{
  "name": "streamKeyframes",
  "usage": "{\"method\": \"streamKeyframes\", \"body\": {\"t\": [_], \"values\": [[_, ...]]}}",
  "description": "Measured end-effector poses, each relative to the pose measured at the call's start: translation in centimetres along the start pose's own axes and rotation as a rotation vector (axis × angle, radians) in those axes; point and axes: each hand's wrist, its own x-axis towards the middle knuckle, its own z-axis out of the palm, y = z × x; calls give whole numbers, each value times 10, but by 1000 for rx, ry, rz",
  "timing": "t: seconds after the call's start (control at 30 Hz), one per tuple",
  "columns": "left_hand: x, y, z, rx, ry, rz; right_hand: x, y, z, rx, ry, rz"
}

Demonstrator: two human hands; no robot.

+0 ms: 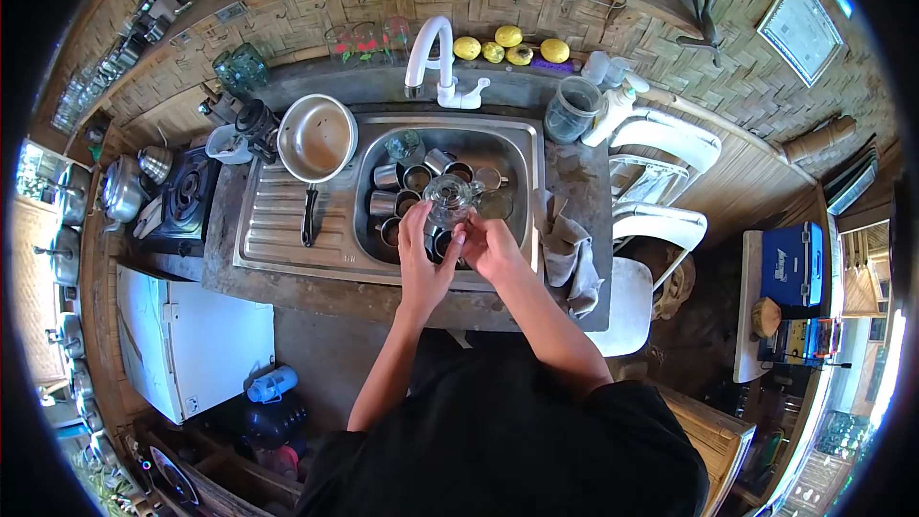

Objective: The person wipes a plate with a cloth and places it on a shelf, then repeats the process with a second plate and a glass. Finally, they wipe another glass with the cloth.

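My left hand (pixel 421 254) and my right hand (pixel 491 247) are both closed around a clear glass cup (pixel 447 197), held above the sink (pixel 529 163). The left fingers press on its left side, while the right fingers grip its lower right edge. Below it, several metal mugs (pixel 382 203) lie in the basin, some tipped on their sides. Another clear glass (pixel 405 146) rests at the basin's back left. My hands and the cup hide part of the basin.
A white faucet (pixel 436 53) arches behind the basin. On the left drainboard (pixel 268 220) are a metal pot (pixel 318 139) and a black-handled utensil (pixel 309 216). A grey cloth (pixel 571 254) hangs at the right, near a clear container (pixel 572 110). Yellow fruits (pixel 508 36) line the back ledge.
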Motion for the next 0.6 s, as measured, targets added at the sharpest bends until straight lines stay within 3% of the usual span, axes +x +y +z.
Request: {"method": "streamKeyframes", "body": {"t": [0.2,0.3,0.4,0.43,0.53,0.6], "values": [[0,20,0,-198,36,-170,-42,-7,10,-108,-141,-41],[-1,8,13,-417,-34,-331,-21,7,-45,-1,-107,118],[-17,1,25,-335,-20,-288,-23,0,-73,-262,-83,36],[-22,-3,32,-273,23,-238,-24,-3,-84,-529,-14,-111],[-34,-5,43,-329,79,-374,-35,-21,-95,-1588,269,-1162],[-34,-1,45,-480,93,-461,-52,-48,-93,-1782,517,-1358]]}}
